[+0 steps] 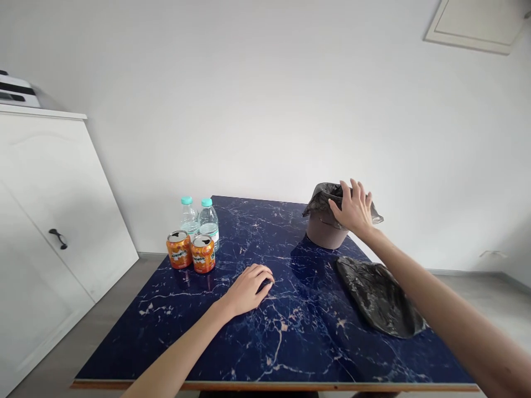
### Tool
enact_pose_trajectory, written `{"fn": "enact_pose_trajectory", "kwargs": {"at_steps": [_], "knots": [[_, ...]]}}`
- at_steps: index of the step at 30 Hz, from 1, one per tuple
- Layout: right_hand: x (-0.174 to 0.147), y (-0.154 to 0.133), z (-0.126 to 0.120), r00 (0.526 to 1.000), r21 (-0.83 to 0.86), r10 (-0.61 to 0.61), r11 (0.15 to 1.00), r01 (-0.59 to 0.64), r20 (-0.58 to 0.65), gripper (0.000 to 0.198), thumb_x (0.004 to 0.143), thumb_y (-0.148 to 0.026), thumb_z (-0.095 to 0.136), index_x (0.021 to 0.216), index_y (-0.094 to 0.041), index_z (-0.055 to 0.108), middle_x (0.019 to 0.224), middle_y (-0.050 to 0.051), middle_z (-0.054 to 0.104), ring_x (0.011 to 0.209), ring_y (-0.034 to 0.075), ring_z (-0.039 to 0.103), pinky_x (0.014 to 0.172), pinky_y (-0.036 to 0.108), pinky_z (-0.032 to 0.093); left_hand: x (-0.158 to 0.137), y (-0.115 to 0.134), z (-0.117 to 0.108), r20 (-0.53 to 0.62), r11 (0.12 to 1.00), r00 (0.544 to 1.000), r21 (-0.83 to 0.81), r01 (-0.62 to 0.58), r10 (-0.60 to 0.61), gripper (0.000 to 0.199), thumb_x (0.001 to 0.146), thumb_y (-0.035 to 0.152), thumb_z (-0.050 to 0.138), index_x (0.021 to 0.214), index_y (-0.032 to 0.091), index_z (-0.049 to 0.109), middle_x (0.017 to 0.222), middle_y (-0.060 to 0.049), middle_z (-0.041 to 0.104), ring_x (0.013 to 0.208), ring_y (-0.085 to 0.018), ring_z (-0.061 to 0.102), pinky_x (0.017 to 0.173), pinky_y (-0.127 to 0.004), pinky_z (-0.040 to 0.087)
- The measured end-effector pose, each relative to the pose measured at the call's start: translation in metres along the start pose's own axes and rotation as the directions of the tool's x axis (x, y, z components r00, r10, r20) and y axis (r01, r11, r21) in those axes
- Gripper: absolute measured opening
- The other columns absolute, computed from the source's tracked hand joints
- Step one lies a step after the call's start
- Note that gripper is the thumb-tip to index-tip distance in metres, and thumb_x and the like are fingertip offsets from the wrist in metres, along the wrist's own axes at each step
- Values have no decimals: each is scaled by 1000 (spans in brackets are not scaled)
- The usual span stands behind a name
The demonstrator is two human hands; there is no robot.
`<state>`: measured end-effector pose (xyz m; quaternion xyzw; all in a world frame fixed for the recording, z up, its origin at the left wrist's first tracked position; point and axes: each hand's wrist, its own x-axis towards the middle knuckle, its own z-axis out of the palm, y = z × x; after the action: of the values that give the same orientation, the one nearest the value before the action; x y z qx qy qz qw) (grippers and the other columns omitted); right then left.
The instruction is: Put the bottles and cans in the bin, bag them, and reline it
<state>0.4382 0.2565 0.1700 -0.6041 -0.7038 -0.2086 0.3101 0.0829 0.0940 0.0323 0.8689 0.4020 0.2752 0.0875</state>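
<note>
My left hand (249,288) rests palm down on the dark blue marbled table (249,342), fingers loosely bent and thumb apart. A small dark patch shows between thumb and forefinger; nothing held can be made out. Above the near rim of a brown bin (327,233), my right hand (355,207) is raised with its fingers spread. A black plastic bag (323,193) lines the bin and hangs over its rim. The inside of the bin is mostly hidden. Below my right forearm, a second black plastic bag (379,298) lies flattened near the table's right edge.
Two orange soda cans (203,258) with opened tops stand at the table's left side. Behind them are clear water bottles (209,221) with turquoise caps. A white cabinet (45,221) stands left, and a white wall (265,110) rises behind the table.
</note>
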Motion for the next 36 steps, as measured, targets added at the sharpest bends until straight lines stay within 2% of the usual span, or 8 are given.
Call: {"fn": "enact_pose_trajectory", "kwargs": {"at_steps": [2,6,11,17,23,28,32,36], "knots": [[12,-6,3,984,-42,106,994,-101,143,76,107,-60,36,169,-17,24,175,27,21,160,52,13,114,83,25,-1,0,0,1,1000,1000,-3,7,-7,16,108,22,53,113,24,68,126,-6,71,120,-26,65,106,-45,53],[26,-10,13,931,-84,214,977,-198,295,69,105,-64,42,151,-13,52,151,32,52,144,59,37,101,84,38,-1,0,1,5,1000,1000,-11,11,-11,16,108,22,53,113,25,68,126,-6,71,119,-26,65,107,-46,52],[29,-4,17,917,-112,226,973,-200,329,61,105,-61,47,136,-10,61,133,31,62,134,52,50,99,72,47,-1,0,2,3,999,1000,-30,10,-10,14,107,22,54,113,24,67,127,-6,70,120,-26,64,106,-45,52],[27,4,21,941,-116,204,977,-179,271,64,110,-59,30,125,-7,64,128,33,65,128,49,54,96,61,50,-2,-2,3,6,999,1000,-50,1,-1,14,107,22,54,112,25,67,126,-6,70,120,-26,64,106,-45,51],[26,17,17,963,-60,36,998,-20,266,54,110,-58,36,99,-15,67,104,24,73,107,39,64,86,45,49,-1,0,3,-4,997,1000,-71,3,-3,15,106,23,53,110,24,67,124,-7,71,118,-27,64,105,-47,52],[22,10,9,960,22,-129,992,127,247,46,109,-58,38,82,-24,53,90,17,69,93,34,64,79,41,45,0,-2,3,-62,993,997,-114,28,-35,14,105,24,54,114,24,65,120,-7,72,114,-27,66,104,-48,53],[14,-9,-4,930,133,-284,957,258,235,47,109,-62,33,77,-28,38,83,11,63,85,30,61,76,40,43,0,-8,4,-157,982,981,-168,84,-111,14,106,30,54,116,25,62,119,-9,71,116,-29,66,105,-51,53],[-1,-32,-29,872,255,-434,891,377,229,50,109,-68,28,77,-29,32,78,7,57,78,27,58,73,39,43,3,-14,8,-259,948,937,-275,161,-234,23,109,43,53,123,25,56,123,-11,68,116,-29,68,105,-52,55]]}}
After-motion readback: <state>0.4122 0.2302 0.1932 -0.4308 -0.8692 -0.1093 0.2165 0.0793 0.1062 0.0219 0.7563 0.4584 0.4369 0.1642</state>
